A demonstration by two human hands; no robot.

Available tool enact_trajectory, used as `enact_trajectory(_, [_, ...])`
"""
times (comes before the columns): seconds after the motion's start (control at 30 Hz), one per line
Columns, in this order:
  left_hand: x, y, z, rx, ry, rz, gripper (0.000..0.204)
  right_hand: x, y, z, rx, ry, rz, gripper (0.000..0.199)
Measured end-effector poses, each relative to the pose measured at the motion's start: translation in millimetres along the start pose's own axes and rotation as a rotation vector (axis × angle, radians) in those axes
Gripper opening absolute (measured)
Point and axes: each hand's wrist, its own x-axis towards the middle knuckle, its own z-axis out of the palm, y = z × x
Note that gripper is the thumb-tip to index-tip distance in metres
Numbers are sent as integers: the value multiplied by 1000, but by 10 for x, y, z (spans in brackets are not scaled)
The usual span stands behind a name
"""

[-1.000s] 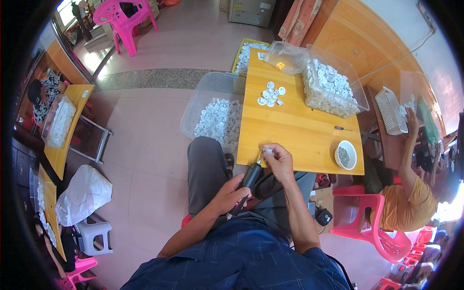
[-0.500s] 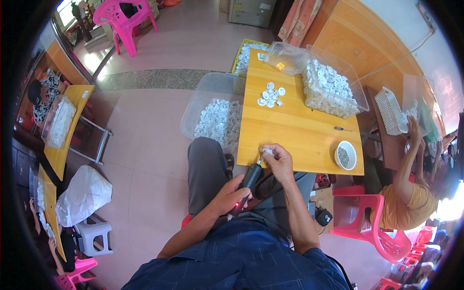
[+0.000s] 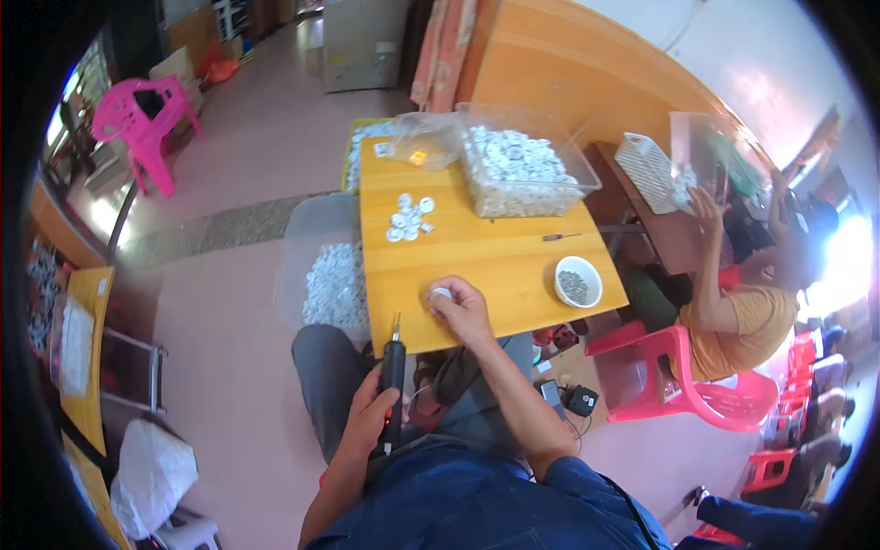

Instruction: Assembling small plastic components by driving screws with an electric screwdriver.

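Observation:
My left hand [image 3: 370, 409] is wrapped round a black electric screwdriver [image 3: 393, 368], whose metal bit points up past the table's near edge. Over the yellow wooden table [image 3: 513, 266], my right hand [image 3: 466, 312] pinches a small round white plastic part [image 3: 443, 294]. The bit and that part are apart. Farther up the table lies a loose group of white round parts [image 3: 409, 218]. A white bowl [image 3: 594, 283] of small metal screws stands at the right, with a small screwdriver [image 3: 561, 237] lying beyond it.
A clear bin [image 3: 527, 197] heaped with white parts stands at the table's back. Another clear bin [image 3: 302, 220] of parts sits left of the table. At the right, a person [image 3: 738, 321] sits on a pink chair [image 3: 683, 353] beside a white basket [image 3: 647, 172].
The screwdriver bit has come away from the white part. My right hand has carried the part forward over the table. The whole view has swung to the right.

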Motion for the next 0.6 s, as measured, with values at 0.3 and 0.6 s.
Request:
enact_trajectory(0.3, [19,-92,-112,22,16,28,52,359,74,-79,-401,164,-232,14])
enact_trajectory(0.6, [35,-106,-95,38,3,6,51,715,76,-234,-857,241,-426,52])
